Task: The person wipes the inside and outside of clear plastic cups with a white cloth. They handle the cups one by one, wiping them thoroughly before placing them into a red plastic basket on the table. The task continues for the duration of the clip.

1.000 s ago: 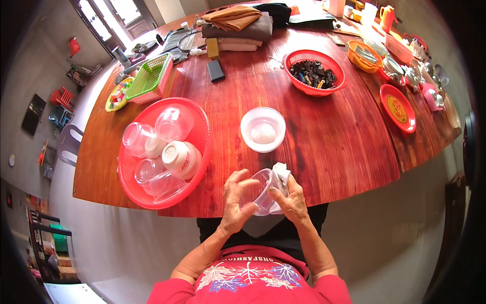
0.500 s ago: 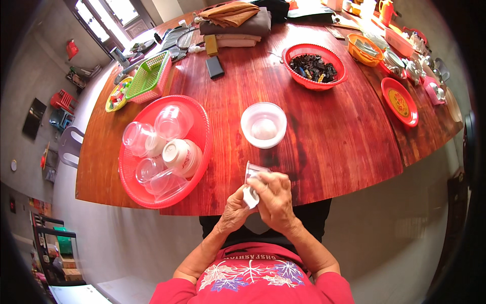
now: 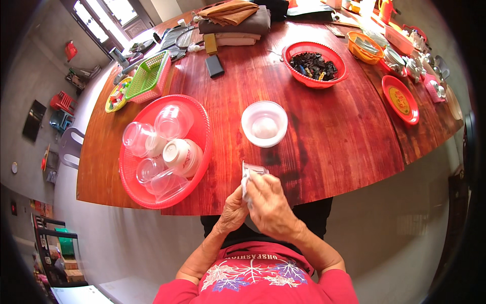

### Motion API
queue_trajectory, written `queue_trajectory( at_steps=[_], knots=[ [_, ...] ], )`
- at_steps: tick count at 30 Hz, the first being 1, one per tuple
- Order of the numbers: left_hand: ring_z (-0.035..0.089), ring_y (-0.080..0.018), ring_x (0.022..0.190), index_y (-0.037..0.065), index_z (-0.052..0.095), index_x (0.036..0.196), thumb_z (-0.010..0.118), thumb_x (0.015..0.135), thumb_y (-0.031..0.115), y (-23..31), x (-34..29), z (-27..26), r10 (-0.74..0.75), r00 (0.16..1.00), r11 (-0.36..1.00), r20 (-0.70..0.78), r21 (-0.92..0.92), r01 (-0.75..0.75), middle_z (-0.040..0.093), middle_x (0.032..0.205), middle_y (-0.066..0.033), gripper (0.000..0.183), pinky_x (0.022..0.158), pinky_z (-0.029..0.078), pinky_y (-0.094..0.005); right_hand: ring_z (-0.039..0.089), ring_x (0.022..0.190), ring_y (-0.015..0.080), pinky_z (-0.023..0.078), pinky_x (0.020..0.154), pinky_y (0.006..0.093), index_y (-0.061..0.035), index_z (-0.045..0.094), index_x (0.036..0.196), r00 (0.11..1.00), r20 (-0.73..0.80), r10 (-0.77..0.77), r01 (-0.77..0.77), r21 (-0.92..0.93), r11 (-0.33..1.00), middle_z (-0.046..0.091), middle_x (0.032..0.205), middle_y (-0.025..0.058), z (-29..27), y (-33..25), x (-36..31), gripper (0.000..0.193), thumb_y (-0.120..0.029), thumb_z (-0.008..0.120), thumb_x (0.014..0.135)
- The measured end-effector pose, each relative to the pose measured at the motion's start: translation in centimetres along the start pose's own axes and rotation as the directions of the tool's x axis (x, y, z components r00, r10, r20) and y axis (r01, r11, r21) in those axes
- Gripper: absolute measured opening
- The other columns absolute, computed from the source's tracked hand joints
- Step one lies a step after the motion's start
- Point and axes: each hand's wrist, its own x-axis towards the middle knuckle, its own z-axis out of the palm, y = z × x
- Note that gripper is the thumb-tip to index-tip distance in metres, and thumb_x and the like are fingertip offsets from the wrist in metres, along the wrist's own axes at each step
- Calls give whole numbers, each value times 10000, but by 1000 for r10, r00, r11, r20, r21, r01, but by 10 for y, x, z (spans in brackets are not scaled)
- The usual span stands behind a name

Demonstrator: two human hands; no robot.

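Just past the table's near edge, my left hand (image 3: 233, 209) grips a clear plastic bowl (image 3: 257, 168), its rim turned to the left and its lower part behind my fingers. My right hand (image 3: 273, 205) closes over a crumpled white cloth (image 3: 246, 183) and presses it against the bowl. Whether it is fabric or paper, I cannot tell. Straight ahead stands a stack of white translucent plastic bowls (image 3: 265, 108). To the left, a large red basket (image 3: 202, 109) holds several clear plastic bowls (image 3: 173, 120) and white bowls (image 3: 178, 153), some upside down.
A red basket (image 3: 288, 71) of dark small packets stands at the back right, near a red plate (image 3: 411, 112) and an orange basket (image 3: 352, 49). Back left are a green basket (image 3: 147, 76), a dark box (image 3: 214, 66) and folded cloths (image 3: 233, 25).
My right hand has moved slightly left and down over the white cloth, which now lies along the bowl's side. The bowl has shifted a little left. Baskets and stack stay put.
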Motion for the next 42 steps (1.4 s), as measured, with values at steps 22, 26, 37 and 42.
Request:
queue_trajectory(
  at_steps=[22, 26, 37, 42],
  knots=[
    [484, -116, 1187, 89, 350, 1440, 721, 854, 62, -9, -7, -3, -72, 996, 991, 49, -107, 77, 494, 1312, -14, 694, 1012, 425, -315, 566, 1022, 291, 380, 903, 425, -46, 614, 1033, 978, -208, 20, 2, 109, 994, 602, 1052, 109, 15, 15, -2, 269, -103, 666, 775],
    [474, -122, 1206, 58, 544, 1262, 696, 863, 16, 0, -11, -1, -146, 987, 982, 70, -113, 153, 484, 1322, -27, 429, 995, 425, -304, 573, 996, 299, 401, 868, 427, -36, 610, 1036, 975, -219, -20, 51, 134, 990, 596, 1042, 110, 4, 19, 3, 254, -104, 654, 795],
    [511, -124, 1156, 45, 615, 1065, 621, 901, -30, -8, -10, 1, 5, 991, 997, 134, 78, -16, 484, 1362, -97, 180, 936, 447, -294, 622, 771, 316, 487, 667, 389, 17, 598, 970, 923, 60, 381, -346, 567, 748, 600, 873, 162, 7, 45, 24, 179, -152, 557, 928],
    [506, -106, 1155, 63, 548, 1267, 642, 922, 85, -8, -13, -4, -4, 999, 995, -52, -98, -1, 577, 1223, -7, 358, 982, 434, -290, 547, 1109, 398, 412, 967, 480, -9, 583, 1137, 974, -227, -14, 51, 161, 986, 572, 1165, 194, 11, 10, 4, 353, -68, 655, 796]
  ],
)
